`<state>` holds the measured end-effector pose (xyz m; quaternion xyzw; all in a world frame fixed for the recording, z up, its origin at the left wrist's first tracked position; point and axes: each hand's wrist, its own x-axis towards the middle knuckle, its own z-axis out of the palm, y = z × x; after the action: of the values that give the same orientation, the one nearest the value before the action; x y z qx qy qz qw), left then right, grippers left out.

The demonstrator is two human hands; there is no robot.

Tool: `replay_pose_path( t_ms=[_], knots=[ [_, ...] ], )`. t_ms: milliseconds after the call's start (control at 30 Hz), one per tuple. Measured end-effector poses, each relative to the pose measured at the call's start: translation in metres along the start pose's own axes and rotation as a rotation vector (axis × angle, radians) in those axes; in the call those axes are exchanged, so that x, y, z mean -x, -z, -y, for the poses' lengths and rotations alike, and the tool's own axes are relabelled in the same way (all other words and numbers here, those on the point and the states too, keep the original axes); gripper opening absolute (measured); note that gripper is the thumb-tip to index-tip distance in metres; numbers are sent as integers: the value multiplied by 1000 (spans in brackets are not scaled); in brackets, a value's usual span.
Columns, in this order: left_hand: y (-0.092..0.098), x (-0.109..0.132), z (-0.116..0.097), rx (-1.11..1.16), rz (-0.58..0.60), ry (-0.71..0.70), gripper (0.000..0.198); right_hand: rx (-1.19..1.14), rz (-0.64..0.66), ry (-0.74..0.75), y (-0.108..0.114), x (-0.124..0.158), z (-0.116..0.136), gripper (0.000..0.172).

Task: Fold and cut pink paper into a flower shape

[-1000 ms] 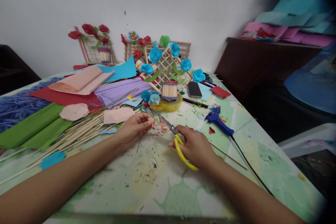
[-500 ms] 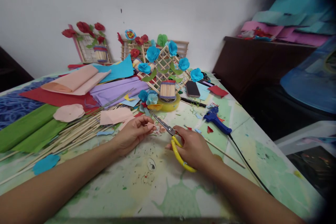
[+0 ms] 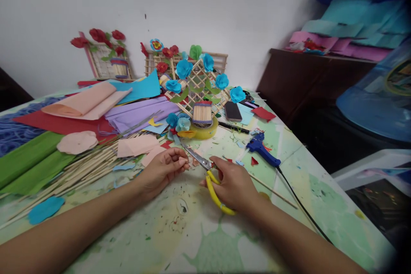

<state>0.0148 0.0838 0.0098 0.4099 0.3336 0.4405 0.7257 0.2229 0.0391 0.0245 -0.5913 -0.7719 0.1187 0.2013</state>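
Note:
My right hand (image 3: pixel 233 184) is closed around the yellow handles of a pair of scissors (image 3: pixel 215 192), whose blades point away to the upper left. Between the thumb and fingers of my left hand (image 3: pixel 167 167) is a small piece of pink paper (image 3: pixel 183 161), mostly covered by the fingers. The blade tips lie beside my left fingertips, apart from the piece. Small paper scraps lie on the table just beyond the blades. Left of my hand are a larger pink paper sheet (image 3: pixel 137 145) and a bundle of thin sticks (image 3: pixel 86 169).
A stick lattice with blue paper flowers (image 3: pixel 202 78) stands behind a tape roll (image 3: pixel 205 130). A blue glue gun (image 3: pixel 263 149) with its cord and a phone (image 3: pixel 233 111) lie right. Folded green (image 3: pixel 30 160), purple (image 3: pixel 138 113) and peach paper (image 3: pixel 85 100) cover the left.
The view has shifted a little, so the scene sits slightly left. The pink piece shows more at my left fingertips. Both hands keep their holds.

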Motion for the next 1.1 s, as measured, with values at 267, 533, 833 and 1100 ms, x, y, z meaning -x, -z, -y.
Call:
replay_pose_path(
  t_ms=[267,533,833,1100],
  knots=[
    [1,0,-1,25,-55,10,17,20,3,14,-2,-1,-2,45],
    [4,-4,-2,79,-127,-59,15,19,8,9,-3,0,-1,43],
    [2,-8,-4,142,-262,-49,13,55,16,-8,-1,-1,1,44],
    [1,-6,-3,164,-237,-60,16,140,13,7,2,-1,3,56]
  ],
)
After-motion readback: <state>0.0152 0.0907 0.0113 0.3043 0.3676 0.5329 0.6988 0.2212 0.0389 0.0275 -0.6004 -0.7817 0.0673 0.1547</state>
